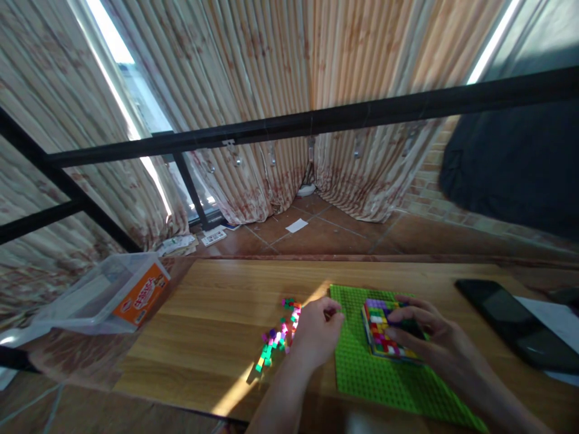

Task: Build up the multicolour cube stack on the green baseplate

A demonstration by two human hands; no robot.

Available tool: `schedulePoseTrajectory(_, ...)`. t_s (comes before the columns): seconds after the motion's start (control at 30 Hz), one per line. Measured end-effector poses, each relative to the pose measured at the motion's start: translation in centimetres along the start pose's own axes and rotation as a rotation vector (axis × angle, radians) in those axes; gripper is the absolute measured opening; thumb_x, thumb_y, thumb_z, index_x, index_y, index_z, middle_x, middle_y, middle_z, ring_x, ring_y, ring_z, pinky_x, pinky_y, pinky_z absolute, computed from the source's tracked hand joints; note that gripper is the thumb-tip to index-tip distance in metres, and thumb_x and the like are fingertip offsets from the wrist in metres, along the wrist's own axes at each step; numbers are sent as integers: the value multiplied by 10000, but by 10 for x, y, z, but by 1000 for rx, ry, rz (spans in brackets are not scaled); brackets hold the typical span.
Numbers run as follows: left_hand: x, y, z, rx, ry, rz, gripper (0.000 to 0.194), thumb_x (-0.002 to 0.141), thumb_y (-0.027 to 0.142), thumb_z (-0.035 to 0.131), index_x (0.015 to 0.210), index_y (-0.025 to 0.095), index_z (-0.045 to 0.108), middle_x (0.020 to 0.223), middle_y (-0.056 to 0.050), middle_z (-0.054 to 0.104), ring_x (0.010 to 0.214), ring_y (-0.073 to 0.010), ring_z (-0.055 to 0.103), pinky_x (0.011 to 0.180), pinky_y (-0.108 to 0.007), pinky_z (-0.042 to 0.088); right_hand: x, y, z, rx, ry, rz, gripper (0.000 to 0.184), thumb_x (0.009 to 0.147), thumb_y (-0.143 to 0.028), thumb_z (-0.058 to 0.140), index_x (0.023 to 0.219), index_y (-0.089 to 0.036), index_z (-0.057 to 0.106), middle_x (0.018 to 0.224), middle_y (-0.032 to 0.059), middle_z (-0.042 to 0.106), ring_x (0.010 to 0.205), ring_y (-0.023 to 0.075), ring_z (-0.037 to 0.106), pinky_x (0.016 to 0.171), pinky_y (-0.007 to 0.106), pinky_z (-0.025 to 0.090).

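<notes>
A green studded baseplate (362, 367) lies on the wooden table (212, 319). On it stands a low block of many-coloured small bricks (380, 328). My right hand (425, 334) rests on the block's right side, fingers curled over its top and edge. My left hand (319, 331) hovers at the baseplate's left edge, its fingers pinched together near the block; whatever is between them is too small to make out. A loose heap of small coloured bricks (278, 337) lies on the table just left of my left hand.
A clear plastic box with an orange label (113, 292) sits at the table's left edge. A dark tablet (511, 322) lies at the right on white paper. A black metal bar (316, 120) crosses in front of the curtains. Papers lie on the tiled floor beyond.
</notes>
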State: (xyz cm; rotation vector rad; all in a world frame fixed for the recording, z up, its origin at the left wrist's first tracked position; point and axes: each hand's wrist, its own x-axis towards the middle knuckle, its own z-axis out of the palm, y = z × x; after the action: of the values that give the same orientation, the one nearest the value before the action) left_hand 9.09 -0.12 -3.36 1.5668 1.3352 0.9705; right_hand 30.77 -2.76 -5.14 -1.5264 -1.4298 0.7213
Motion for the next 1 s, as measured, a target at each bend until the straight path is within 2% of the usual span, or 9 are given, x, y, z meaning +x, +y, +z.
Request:
schedulePoseTrajectory(0.13, 6, -5, -44, 59, 114, -31, 139, 689, 191, 557, 614, 210, 672, 588, -9, 639, 595, -156, 563, 562, -242, 401, 1, -4, -4, 13, 11, 24, 350, 598, -531, 723, 747, -215, 705, 1114, 95, 609, 1110, 310, 540, 889, 421, 451)
schedulePoseTrajectory(0.3, 4, -9, -83, 148, 60, -139, 185, 702, 241, 565, 783, 150, 705, 727, -55, 696, 696, -181, 620, 602, -251, 421, 0, -7, -3, 27, 21, 36, 345, 644, -544, 679, 772, -225, 708, 1096, 86, 616, 1115, 305, 534, 911, 424, 432)
schedulePoseTrajectory(0.43, 2, -14, -93, 280, -1, -194, 204, 698, 197, 546, 817, 143, 702, 660, -40, 668, 607, -149, 581, 545, -234, 385, -1, -7, -1, 26, 59, 26, 363, 652, -552, 666, 791, -219, 705, 1060, 81, 628, 1072, 291, 562, 890, 412, 450)
schedulePoseTrajectory(0.53, -1, -18, -96, 292, -84, -230, 205, 686, 159, 533, 810, 132, 694, 592, -21, 627, 510, -123, 522, 479, -221, 334, -2, -12, -3, -34, 163, -1, 351, 705, -547, 621, 822, -225, 694, 1116, 70, 616, 1019, 264, 590, 854, 396, 467)
schedulePoseTrajectory(0.63, -4, -23, -98, 301, -133, -217, 215, 660, 102, 521, 790, 130, 690, 628, -30, 641, 544, -125, 541, 486, -214, 335, -6, -27, -2, -169, 334, -130, 281, 766, -504, 580, 827, -245, 671, 1078, 41, 632, 964, 229, 599, 851, 383, 461)
schedulePoseTrajectory(0.7, -5, -26, -101, 322, -139, -200, 243, 647, 76, 514, 796, 138, 695, 684, -44, 669, 609, -140, 577, 516, -216, 358, -13, -40, 6, -219, 367, -267, 217, 804, -447, 563, 845, -254, 651, 1019, 31, 640, 939, 208, 595, 837, 358, 463)
schedulePoseTrajectory(0.77, -6, -30, -102, 352, -156, -181, 256, 650, 74, 514, 807, 149, 702, 729, -55, 689, 659, -156, 602, 543, -224, 377, -23, -52, 22, -221, 219, -382, 156, 846, -372, 537, 888, -260, 636, 971, 26, 641, 906, 185, 598, 798, 320, 471)
schedulePoseTrajectory(0.87, -6, -33, -103, 416, -172, -162, 266, 648, 77, 513, 808, 162, 708, 726, -55, 694, 659, -163, 607, 555, -235, 386, -39, -63, 56, -247, -92, -444, 118, 873, -279, 518, 902, -261, 631, 912, 22, 636, 862, 170, 592, 774, 305, 472)
schedulePoseTrajectory(1.0, -7, -30, -101, 452, -155, -185, 284, 640, 75, 500, 818, 158, 705, 708, -49, 691, 637, -155, 600, 538, -229, 372, -51, -70, 95, -343, -316, -364, 148, 870, -190, 493, 857, -242, 631, 905, 32, 619, 876, 189, 569, 779, 332, 462)
